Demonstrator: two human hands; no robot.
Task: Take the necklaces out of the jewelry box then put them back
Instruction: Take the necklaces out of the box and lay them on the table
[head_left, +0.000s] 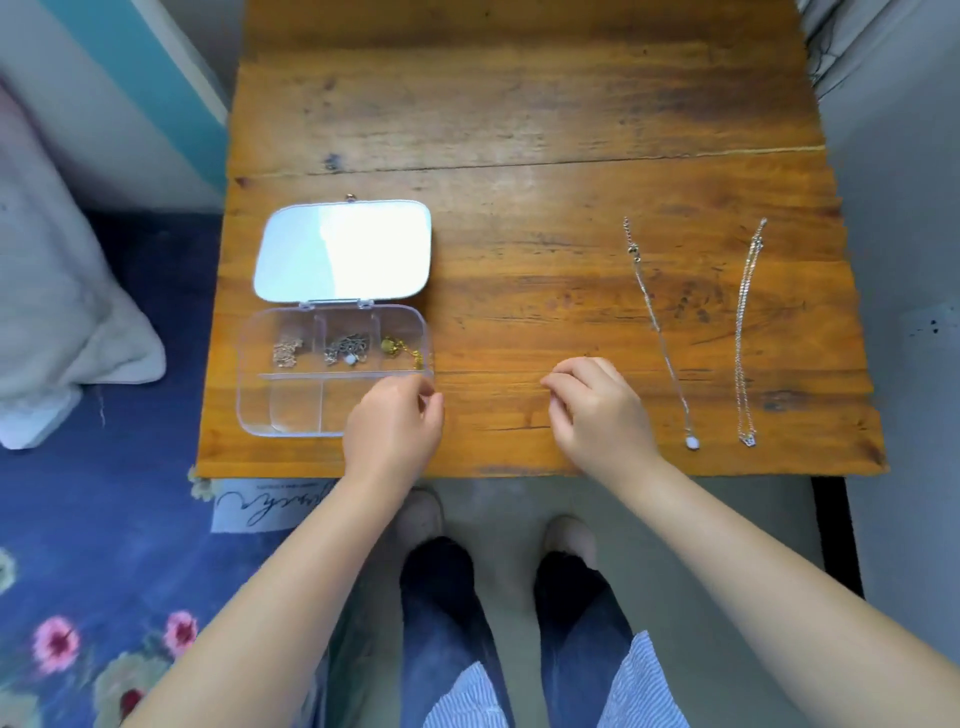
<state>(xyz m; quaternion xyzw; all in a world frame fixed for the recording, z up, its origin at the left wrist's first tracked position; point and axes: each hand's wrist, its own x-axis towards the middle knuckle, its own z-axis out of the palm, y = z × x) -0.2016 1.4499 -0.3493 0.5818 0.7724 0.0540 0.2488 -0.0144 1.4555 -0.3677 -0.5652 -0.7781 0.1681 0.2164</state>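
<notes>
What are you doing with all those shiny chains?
A person is sorting necklaces at a wooden table. The clear jewelry box lies open, three necklaces in its back compartments. Two necklaces lie stretched out on the table's right side. The left hand hovers at the box; the right hand is beside it.

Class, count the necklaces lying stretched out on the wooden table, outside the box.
2. One with a white pendant lies right of the hands; another lies beside it, further right.
</notes>
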